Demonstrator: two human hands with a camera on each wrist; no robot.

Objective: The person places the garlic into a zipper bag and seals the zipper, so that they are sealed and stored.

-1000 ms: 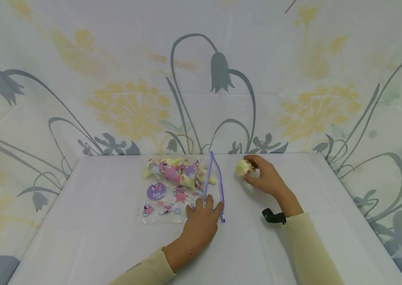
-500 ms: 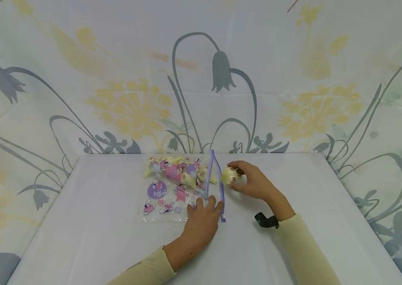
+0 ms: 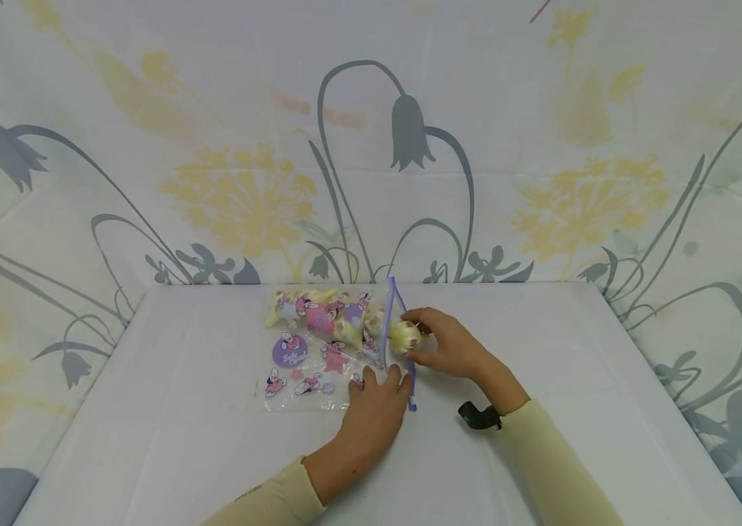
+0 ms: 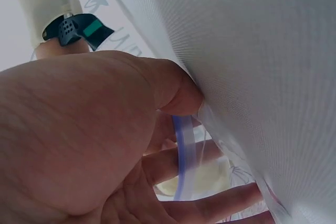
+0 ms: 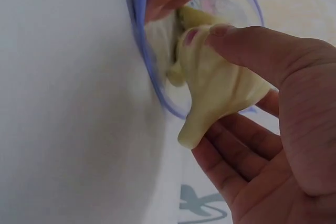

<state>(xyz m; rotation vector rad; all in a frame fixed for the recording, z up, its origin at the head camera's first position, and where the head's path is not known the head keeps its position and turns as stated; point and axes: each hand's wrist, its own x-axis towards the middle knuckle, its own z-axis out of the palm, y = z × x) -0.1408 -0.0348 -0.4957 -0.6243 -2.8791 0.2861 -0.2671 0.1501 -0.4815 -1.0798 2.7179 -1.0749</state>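
A clear zip bag [image 3: 318,351] with pink and purple cartoon prints and a purple zip rim [image 5: 149,72] lies on the white table [image 3: 199,453]. Several pale yellow toys [image 3: 318,310] show inside its far part. My left hand [image 3: 380,383] holds the near end of the bag's mouth, its fingers [image 4: 210,153] on either side of the zip strip [image 4: 184,161]. My right hand [image 3: 439,343] pinches a small pale yellow toy [image 3: 403,336] between thumb and fingers. In the right wrist view that toy [image 5: 215,85] sits right at the bag's open rim, partly inside.
A floral cloth backdrop [image 3: 371,146] rises behind and beside the table. A black strap with a camera [image 3: 476,415] sits on my right wrist. Bare white tabletop lies to the right of the bag [image 3: 555,336] and at the front left.
My right hand has carried the yellow toy leftward, from the table's bare right part to the bag's mouth. My left hand has stayed on the bag's rim.
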